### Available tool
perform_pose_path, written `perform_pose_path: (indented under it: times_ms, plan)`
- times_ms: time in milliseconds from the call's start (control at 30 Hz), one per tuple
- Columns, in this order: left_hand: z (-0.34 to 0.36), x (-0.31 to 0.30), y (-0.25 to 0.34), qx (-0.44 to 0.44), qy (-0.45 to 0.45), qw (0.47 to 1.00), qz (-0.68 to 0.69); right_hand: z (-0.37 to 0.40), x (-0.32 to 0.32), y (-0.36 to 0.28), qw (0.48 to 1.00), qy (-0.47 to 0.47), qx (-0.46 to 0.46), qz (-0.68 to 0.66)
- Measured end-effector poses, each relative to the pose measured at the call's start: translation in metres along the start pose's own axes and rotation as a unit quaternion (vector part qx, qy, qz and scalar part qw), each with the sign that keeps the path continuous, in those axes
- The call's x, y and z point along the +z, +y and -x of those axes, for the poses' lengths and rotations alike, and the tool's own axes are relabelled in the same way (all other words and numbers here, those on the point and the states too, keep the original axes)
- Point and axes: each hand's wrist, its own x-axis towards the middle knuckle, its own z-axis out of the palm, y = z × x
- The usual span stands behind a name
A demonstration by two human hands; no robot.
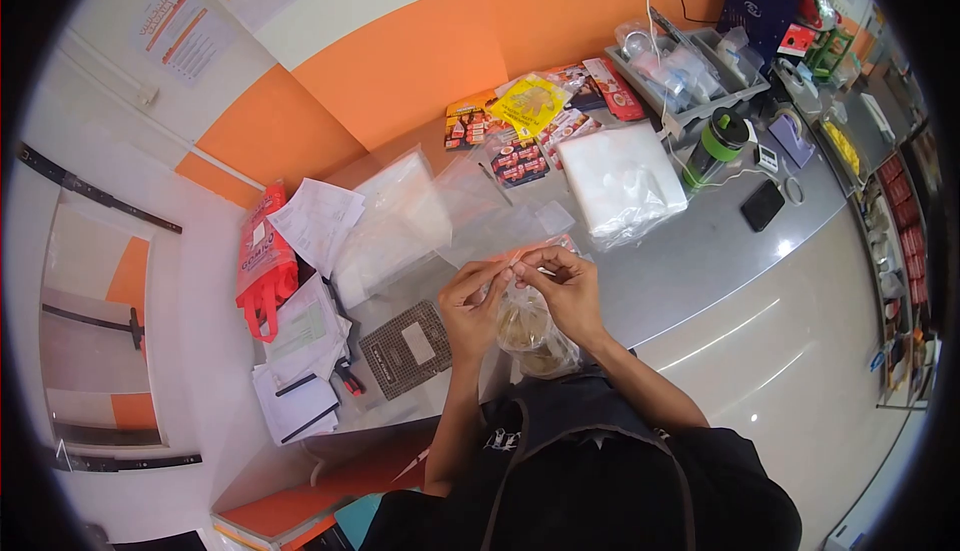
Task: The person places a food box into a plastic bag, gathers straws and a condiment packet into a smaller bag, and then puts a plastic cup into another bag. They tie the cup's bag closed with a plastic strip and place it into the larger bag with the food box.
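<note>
In the head view, a clear plastic bag with rounded, brownish-yellow contents hangs close to my body at the counter's front edge. What exactly is inside cannot be made out. My left hand pinches the gathered top of the bag between its fingertips. Meeting it there, my right hand is also closed on the bag's neck, thumb and forefinger together. Just beyond the fingers lies a small orange-red item, partly hidden by my hands. A dark patterned notebook with a pale label lies left of my left hand.
Stacks of clear plastic bags and plastic sheets lie on the grey counter. Farther right stand a green-black bottle, a phone and a grey tray. Papers and a red bag are at left.
</note>
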Motion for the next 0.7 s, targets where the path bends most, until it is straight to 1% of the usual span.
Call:
perform_pose_path:
  times_ms: [67, 167, 267, 333, 467, 567, 700]
  plan:
    - [0.003, 0.000, -0.005, 0.002, 0.009, 1.000, 0.002, 0.000, 0.001, 0.001, 1.000, -0.009, 0.001, -0.016]
    - [0.005, 0.001, -0.007, 0.044, 0.029, 0.998, -0.017, 0.005, 0.004, 0.006, 0.999, -0.011, -0.013, -0.043]
    - [0.011, 0.000, -0.001, 0.009, 0.023, 0.999, -0.021, 0.006, 0.007, 0.009, 0.999, 0.002, -0.023, -0.036]
    - [0.014, 0.002, 0.003, 0.013, 0.045, 0.998, -0.036, 0.007, 0.007, 0.008, 1.000, 0.012, -0.014, -0.013]
    - [0.017, 0.002, 0.004, 0.031, 0.075, 0.993, -0.085, 0.006, 0.006, 0.011, 0.998, 0.022, 0.007, -0.060]
    - [0.019, 0.002, 0.014, 0.035, 0.061, 0.988, -0.137, 0.008, 0.006, 0.006, 0.997, 0.009, 0.003, -0.083]
    - [0.018, 0.001, 0.012, 0.036, 0.058, 0.987, -0.143, 0.009, 0.005, 0.005, 0.996, -0.003, -0.001, -0.086]
